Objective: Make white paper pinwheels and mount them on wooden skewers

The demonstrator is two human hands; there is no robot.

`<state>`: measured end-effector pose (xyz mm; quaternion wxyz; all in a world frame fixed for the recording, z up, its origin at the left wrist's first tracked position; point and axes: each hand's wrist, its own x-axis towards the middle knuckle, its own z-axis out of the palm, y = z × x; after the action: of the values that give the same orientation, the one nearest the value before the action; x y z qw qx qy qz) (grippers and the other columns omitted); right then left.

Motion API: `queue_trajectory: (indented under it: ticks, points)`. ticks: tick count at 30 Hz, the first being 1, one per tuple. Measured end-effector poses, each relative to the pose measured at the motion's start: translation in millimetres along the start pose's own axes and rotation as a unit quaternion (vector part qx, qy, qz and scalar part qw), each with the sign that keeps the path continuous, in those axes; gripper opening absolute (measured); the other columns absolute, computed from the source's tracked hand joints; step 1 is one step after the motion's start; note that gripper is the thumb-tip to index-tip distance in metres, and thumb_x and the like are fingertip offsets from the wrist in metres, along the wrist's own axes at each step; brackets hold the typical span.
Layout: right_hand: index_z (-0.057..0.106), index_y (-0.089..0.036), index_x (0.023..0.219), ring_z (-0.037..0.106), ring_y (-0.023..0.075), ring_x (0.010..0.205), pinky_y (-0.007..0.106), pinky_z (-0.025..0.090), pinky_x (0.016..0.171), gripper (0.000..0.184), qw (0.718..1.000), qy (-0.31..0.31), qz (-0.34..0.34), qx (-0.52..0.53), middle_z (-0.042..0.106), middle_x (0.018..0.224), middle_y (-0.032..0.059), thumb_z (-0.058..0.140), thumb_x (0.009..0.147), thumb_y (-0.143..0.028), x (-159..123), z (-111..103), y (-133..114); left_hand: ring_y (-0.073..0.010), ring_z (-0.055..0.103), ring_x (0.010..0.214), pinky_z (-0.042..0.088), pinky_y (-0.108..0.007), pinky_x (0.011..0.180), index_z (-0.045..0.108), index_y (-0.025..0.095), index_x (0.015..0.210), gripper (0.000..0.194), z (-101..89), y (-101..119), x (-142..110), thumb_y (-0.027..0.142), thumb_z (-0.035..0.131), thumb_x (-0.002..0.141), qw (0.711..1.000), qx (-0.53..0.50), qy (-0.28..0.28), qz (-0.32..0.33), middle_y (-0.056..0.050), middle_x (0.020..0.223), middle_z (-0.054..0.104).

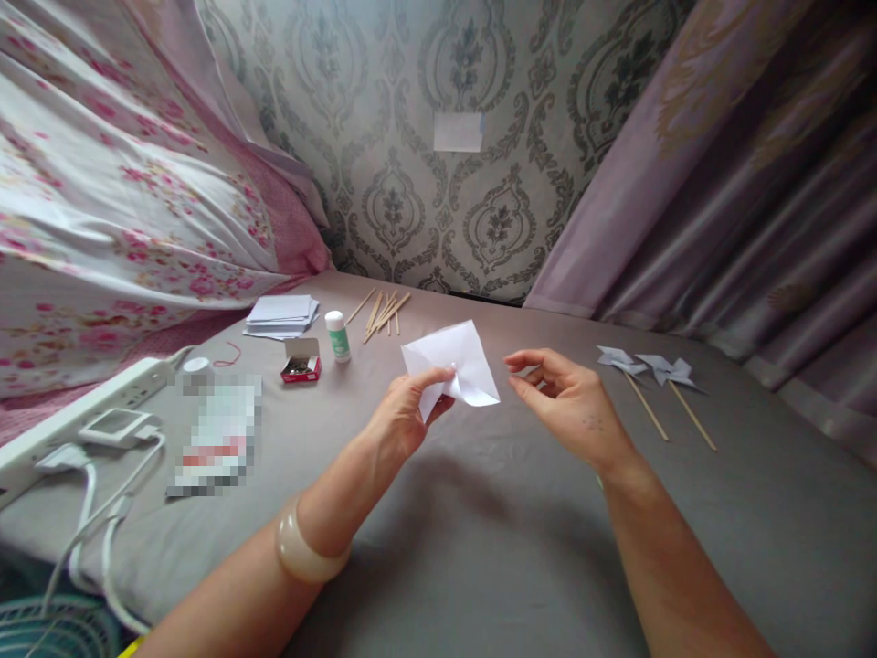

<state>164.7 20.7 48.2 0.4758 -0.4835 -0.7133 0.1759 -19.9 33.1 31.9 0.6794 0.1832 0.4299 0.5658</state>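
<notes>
My left hand (407, 407) grips a square of white paper (466, 352), partly folded toward its middle, with the thumb pressed on the centre. Just right of the paper, apart from it, my right hand (562, 393) hangs in the air, fingers curved and a gap between thumb and forefinger; I see nothing in it. Two finished paper pinwheels, a nearer-in one (622, 361) and one farther right (668, 370), lie on the grey cloth, each on a wooden stick. Left of my hands are a small red box of metal pins or tacks (300, 366) and a green-and-white glue stick (338, 338).
Behind the glue stick lie several wooden sticks (384, 315) and a stack of white paper (280, 315). At left are a white power strip (89, 411) with cables, a blurred packet (216, 434) and a red string (228, 355). Curtains (719, 183) flank a patterned wall (384, 110).
</notes>
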Motion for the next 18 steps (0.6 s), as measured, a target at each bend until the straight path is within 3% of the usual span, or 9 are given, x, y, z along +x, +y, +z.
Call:
queue_trajectory:
  ticks: [5,13,18]
  points:
    - [0.067,-0.022,0.099,0.058,0.0110,0.074,0.025,0.051,0.063,0.019,0.989,-0.071,-0.124,-0.042,0.059,0.103,0.0046,0.055,0.085,-0.017,-1.2,-5.7,-2.0,-0.0149,0.061,0.072,0.047,-0.025,0.064,0.070,0.016,0.070,0.022,-0.8,0.5,-1.7,0.014,0.079,0.050,0.999,0.035,-0.023,-0.004,-0.004,0.079,0.070]
    - [0.071,-0.027,0.095,0.060,0.0134,0.083,0.031,0.054,0.076,0.018,0.976,-0.092,-0.178,-0.090,0.054,0.104,0.0037,0.056,0.088,-0.020,-1.9,-6.4,4.9,-0.0182,0.061,0.075,0.046,-0.027,0.067,0.071,0.017,0.071,0.022,-4.6,-2.9,1.6,0.017,0.080,0.052,0.996,0.068,-0.049,0.004,-0.006,0.083,0.071]
    - [0.072,-0.028,0.095,0.059,0.0124,0.080,0.030,0.055,0.074,0.020,0.973,-0.114,-0.177,-0.096,0.052,0.108,0.0038,0.054,0.090,-0.021,-2.9,-5.4,5.7,-0.0191,0.061,0.075,0.046,-0.028,0.067,0.071,0.018,0.069,0.020,-3.8,-3.7,0.9,0.016,0.081,0.052,0.996,0.079,-0.047,-0.001,-0.007,0.082,0.071]
